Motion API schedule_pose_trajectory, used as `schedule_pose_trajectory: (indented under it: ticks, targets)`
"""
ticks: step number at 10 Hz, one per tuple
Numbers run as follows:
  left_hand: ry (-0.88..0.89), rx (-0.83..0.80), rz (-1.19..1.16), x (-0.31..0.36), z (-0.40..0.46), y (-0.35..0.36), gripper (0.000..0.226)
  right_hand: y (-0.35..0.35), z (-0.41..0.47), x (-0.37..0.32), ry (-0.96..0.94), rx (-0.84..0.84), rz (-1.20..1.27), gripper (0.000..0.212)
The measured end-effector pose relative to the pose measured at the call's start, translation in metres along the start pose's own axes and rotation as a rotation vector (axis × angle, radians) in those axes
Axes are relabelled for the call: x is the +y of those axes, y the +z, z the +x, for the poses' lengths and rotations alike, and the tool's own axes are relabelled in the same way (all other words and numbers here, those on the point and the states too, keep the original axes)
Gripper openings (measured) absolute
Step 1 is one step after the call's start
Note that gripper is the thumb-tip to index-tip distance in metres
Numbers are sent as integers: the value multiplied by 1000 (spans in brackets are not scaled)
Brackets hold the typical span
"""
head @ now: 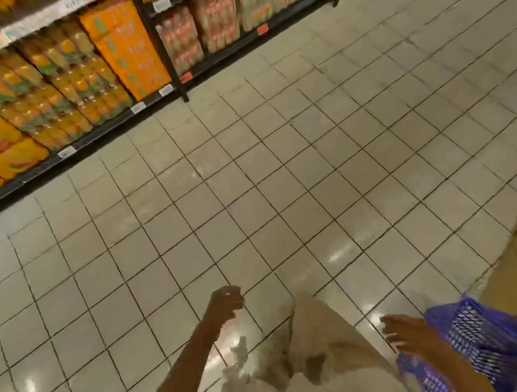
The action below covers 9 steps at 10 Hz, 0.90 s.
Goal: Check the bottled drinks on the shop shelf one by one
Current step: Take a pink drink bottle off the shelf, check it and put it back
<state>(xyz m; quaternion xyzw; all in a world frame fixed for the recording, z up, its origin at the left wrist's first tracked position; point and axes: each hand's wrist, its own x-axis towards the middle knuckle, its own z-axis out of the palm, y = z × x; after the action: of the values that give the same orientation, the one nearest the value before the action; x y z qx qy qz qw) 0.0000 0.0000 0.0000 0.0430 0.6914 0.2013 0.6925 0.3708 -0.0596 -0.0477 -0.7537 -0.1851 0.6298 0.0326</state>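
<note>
Two hands, left [228, 302] loosely curled and right [405, 335] spread, each grip empty, well apart from shelf [149, 101].

Person wears a loose beige garment [315, 385]; left forearm [174, 379] bare; blue-and-white patterned sleeve [473, 341] on right arm.

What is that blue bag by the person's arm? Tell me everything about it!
The blue bag looks like a mesh or net shopping bag, bright blue with a white pattern, soft and floppy. It hangs low at the right of the view, against the person's right forearm, just behind the right hand, whose fingers are spread and hold nothing. The picture is blurry, so its handles and contents cannot be made out.
</note>
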Motion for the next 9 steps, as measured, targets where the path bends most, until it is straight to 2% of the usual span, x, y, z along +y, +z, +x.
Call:
schedule_pose_trajectory:
  ticks: [1,2,4,5,6,7,9]
  targets:
    - [101,-44,174,101,31,42,35,-23,15,-90,-19,6,-9,25]
    - [83,-182,-28,177,77,54,61,-41,45,-205,-58,7,50,21]
    - [92,207,19,287,117,40,23,-54,99,-462,-326,-33,-126,19]
    - [-13,313,-68,340,129,31,21,-58,120,-569,-350,-70,-132,19]
    - [-77,321,-104,417,164,29,32,-65,154,-654,-365,-74,-131,20]
    - [-35,356,-24,516,217,43,33,-86,191,-719,-318,-57,-88,24]
    - [211,206,30,770,278,117,22,-142,237,-854,-208,104,34,24]
